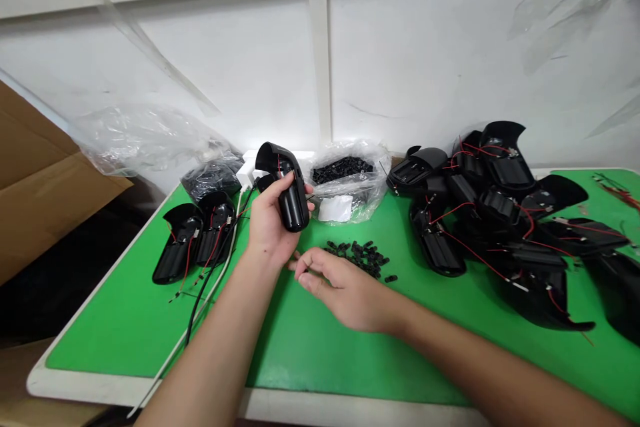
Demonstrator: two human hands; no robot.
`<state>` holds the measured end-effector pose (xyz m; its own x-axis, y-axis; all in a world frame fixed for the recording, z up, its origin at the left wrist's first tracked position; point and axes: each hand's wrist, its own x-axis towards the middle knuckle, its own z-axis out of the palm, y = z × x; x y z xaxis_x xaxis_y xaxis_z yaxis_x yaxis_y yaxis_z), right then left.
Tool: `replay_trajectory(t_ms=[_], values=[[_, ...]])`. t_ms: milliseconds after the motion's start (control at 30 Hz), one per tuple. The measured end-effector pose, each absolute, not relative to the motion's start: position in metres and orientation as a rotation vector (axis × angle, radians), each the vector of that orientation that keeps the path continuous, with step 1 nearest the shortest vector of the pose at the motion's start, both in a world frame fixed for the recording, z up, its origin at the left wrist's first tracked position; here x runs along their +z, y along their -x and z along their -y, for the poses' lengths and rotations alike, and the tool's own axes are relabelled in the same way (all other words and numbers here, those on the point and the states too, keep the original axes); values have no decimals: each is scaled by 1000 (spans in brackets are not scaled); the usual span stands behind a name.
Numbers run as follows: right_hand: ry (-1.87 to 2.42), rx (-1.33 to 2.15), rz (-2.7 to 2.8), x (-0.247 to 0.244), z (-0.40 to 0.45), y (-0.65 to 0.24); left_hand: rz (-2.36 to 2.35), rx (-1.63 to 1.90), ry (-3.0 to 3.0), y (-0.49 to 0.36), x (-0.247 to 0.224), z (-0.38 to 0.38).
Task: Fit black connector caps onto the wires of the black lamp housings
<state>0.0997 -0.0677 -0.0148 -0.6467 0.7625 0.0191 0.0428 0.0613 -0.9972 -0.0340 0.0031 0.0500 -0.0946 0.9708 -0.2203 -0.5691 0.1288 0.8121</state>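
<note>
My left hand (273, 223) is wrapped round a black plastic housing (294, 203), held upright above the table with its curved flap at the top and a bit of red wire showing inside. Just below and to the right, my right hand (333, 283) has its fingers curled, thumb and forefinger close together. Whatever they pinch, if anything, is too small to make out. Behind that hand lies a loose pile of small black plastic parts (367, 259) on the green table top (300, 353).
Two similar housings (177, 247) with red wires lie at left, beside black and white cables (213, 293). A heap of housings (500, 213) covers the right side. At the back stand a clear bag of small black parts (345, 170) and a dark plastic-wrapped bundle (213, 177).
</note>
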Motion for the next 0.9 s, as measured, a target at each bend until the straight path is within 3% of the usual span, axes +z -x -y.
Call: replay_trajectory(t_ms=[333,900], values=[[981,1463,1442,-24,59,-96,-991,1358,-577,34,48,-3],[972,1147,992,9,23,-140,-1125,1368,-905,21,31,2]])
